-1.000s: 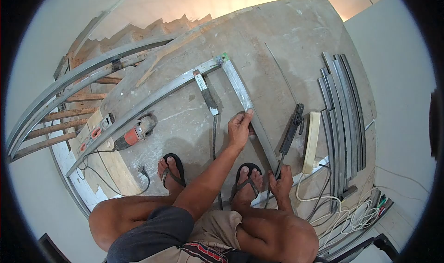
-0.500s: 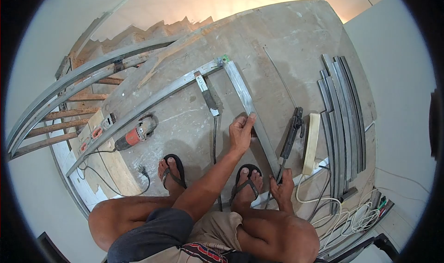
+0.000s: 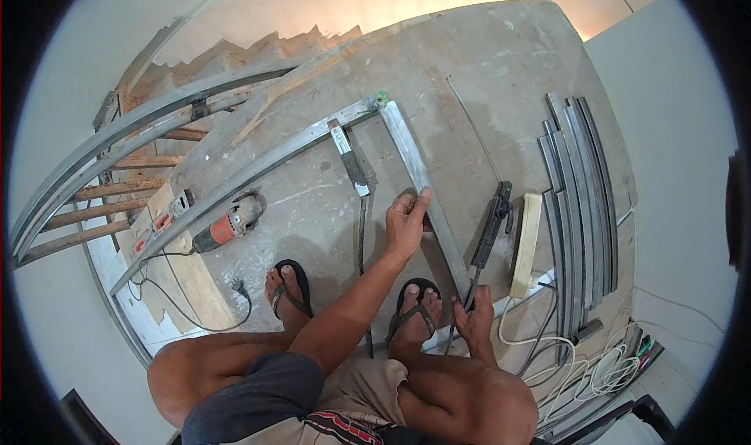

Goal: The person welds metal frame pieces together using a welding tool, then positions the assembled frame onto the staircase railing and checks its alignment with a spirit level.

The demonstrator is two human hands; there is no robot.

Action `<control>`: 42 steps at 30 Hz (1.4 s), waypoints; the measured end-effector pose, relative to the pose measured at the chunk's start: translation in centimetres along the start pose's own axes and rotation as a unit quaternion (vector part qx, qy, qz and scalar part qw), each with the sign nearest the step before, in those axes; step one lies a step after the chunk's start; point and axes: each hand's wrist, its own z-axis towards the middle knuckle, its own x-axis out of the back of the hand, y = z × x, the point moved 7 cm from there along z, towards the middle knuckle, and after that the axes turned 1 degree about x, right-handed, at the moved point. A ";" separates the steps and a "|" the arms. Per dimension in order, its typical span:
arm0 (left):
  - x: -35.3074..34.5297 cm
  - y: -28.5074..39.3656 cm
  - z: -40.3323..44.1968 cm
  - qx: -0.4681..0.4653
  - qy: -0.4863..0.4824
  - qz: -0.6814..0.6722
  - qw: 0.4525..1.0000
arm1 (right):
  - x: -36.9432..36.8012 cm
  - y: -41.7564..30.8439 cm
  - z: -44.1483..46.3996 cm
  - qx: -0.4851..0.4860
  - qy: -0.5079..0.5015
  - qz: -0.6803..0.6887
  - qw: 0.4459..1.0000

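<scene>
My left hand (image 3: 408, 222) is closed around the middle of a square metal tube (image 3: 404, 144), thumb on its upper face. At the tube's near end my right hand (image 3: 476, 324) has its fingers bent against the metal, partly hiding that end. This tube meets a long metal tube (image 3: 258, 167) in a corner at the far end. A clamp with a cable (image 3: 350, 162) is attached to the long tube near that corner. Just right of the held tube lies a black welding electrode holder (image 3: 493, 226), a thin rod (image 3: 472, 124) stretching away from it.
An orange angle grinder (image 3: 221, 231) lies left of my sandaled feet. A pale power strip (image 3: 525, 245) and several metal tubes (image 3: 580, 202) lie to the right. Coiled cables (image 3: 614, 369) are at lower right. Stairs and a curved metal rail (image 3: 149, 113) stand at left.
My right hand's fingers have shifted slightly at the tube's near end. The left hand keeps its grip, and the tubes look almost unmoved.
</scene>
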 end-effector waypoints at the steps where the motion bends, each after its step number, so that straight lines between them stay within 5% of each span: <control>1: -0.2 0.1 0.1 0.005 -0.003 -0.023 1.000 | 0.0 0.1 0.0 0.002 -0.001 0.000 1.000; 14: -0.1 -1.5 1.1 0.075 -0.049 -0.044 0.995 | -0.6 -0.5 0.4 -0.009 0.019 -0.005 1.000; 19: -2.0 1.1 -1.0 0.125 -0.042 -0.149 0.980 | -0.5 -0.5 0.5 -0.010 0.007 -0.020 1.000; 42: -3.7 0.7 -0.7 0.107 0.049 -0.089 0.989 | 0.4 -1.0 1.1 -0.031 -0.007 0.019 0.999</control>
